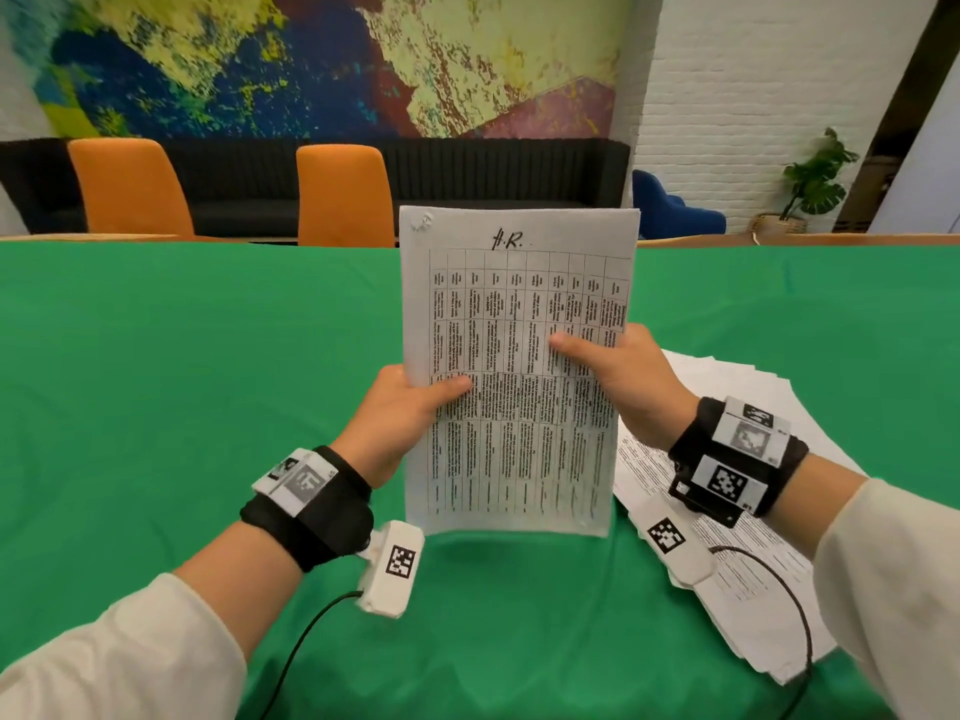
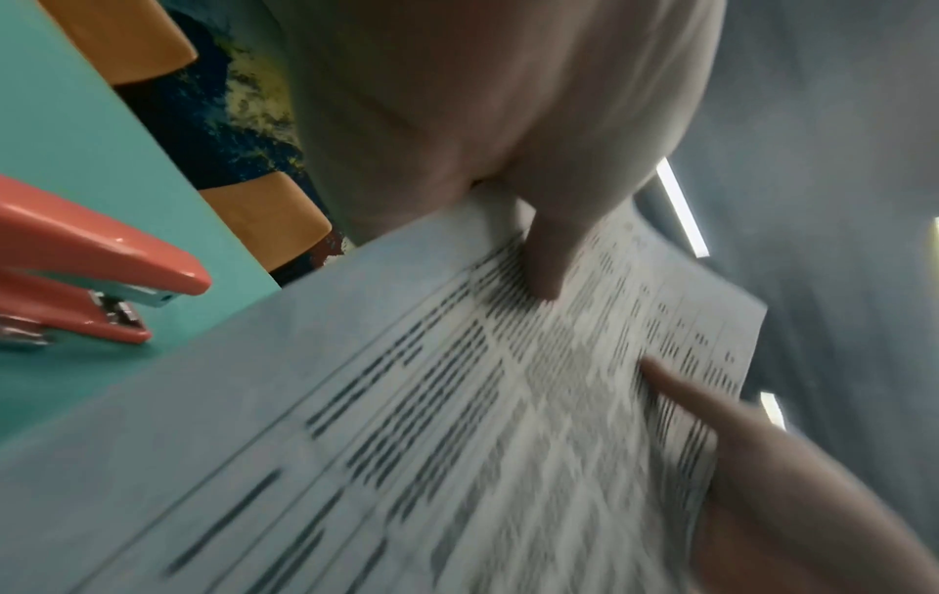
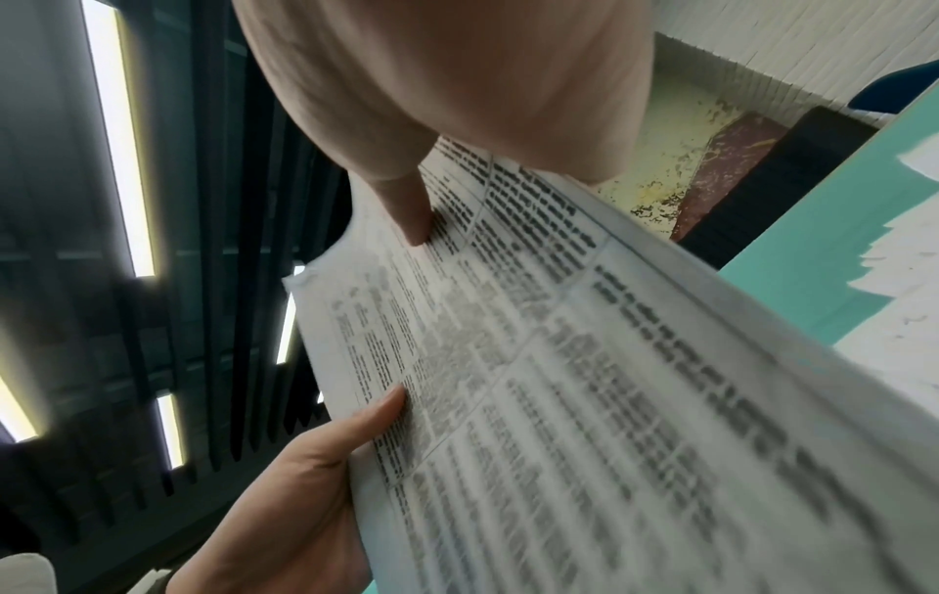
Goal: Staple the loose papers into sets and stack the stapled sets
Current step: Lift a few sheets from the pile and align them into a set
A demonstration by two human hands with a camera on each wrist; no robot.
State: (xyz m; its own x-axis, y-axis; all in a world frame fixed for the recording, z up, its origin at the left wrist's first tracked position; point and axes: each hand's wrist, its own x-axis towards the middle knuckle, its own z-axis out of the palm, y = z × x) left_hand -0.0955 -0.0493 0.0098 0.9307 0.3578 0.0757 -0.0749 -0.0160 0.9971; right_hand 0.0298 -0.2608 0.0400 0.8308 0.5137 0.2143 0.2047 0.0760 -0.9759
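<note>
Above the green bench we hold a set of papers nearly upright, headed "H.R.", its bottom edge just above the cloth. Our left hand has its grip on the sheet's 8 o'clock edge, thumb on the front; our right hand grips the 3 o'clock edge likewise. Loose papers lie fanned at 4 o'clock. A coral stapler sits left, on the bench.

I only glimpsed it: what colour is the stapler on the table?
The stapler is coral pink with silver metal parts; it shows only in the left wrist view.
</note>
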